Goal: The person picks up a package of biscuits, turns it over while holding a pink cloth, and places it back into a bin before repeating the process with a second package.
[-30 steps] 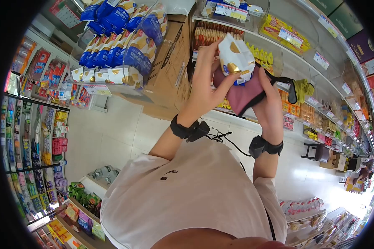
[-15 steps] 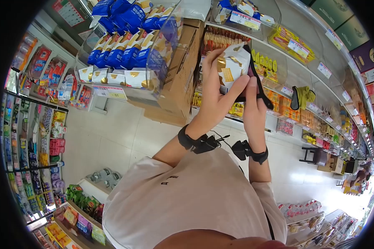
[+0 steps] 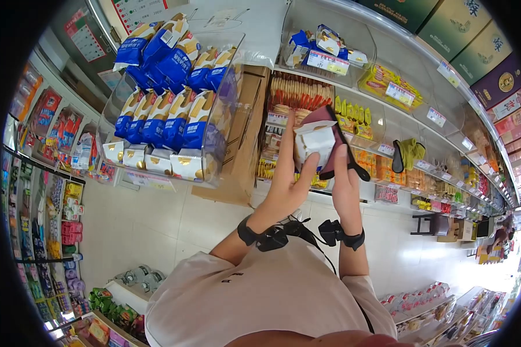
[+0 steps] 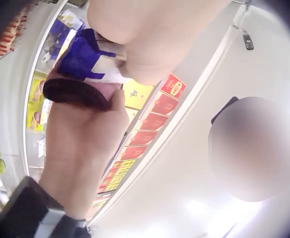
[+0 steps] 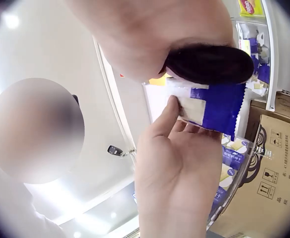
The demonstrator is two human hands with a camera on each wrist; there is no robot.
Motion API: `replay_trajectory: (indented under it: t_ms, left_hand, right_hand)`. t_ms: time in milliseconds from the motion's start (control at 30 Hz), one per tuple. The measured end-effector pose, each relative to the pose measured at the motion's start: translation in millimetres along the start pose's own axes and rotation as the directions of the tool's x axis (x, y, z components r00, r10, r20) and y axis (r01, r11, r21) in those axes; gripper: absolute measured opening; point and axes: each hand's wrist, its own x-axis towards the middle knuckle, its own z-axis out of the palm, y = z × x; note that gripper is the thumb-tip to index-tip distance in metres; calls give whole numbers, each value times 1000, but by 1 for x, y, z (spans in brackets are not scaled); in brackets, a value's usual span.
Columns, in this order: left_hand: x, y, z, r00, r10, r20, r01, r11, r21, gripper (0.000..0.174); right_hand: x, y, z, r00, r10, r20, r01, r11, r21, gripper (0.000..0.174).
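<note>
Left grip (image 3: pixel 292 188) is clamped on a blue-and-white snack packet (image 3: pixel 316 146), right grip (image 3: pixel 346 194) pinching a black-edged pink cloth (image 3: pixel 323 117) pretty much right behind it.

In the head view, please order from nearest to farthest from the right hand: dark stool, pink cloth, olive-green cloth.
1. Pink cloth: held by the right hand.
2. Olive-green cloth: to the right, at the shelves.
3. Dark stool: farther right, on the floor.
</note>
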Motion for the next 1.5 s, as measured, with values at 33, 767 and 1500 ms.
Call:
replay_trajectory:
  t_ms: [33,767,1500]
  left_hand:
    - [2,2,4,1000,-25,-19,23,994,-107,79]
    - [136,-42,106,953,254,-165,-211,948,236,61]
    - [262,-107,120,831,543,-121,-269,583,767,52]
  right_hand:
    - [8,11,1,997,-81,3,81,997,-13,49]
    - [165,58,-140,937,-9,350,-169,864,474,43]
    - [188,88,-211,985,133,111,-167,900,402,50]
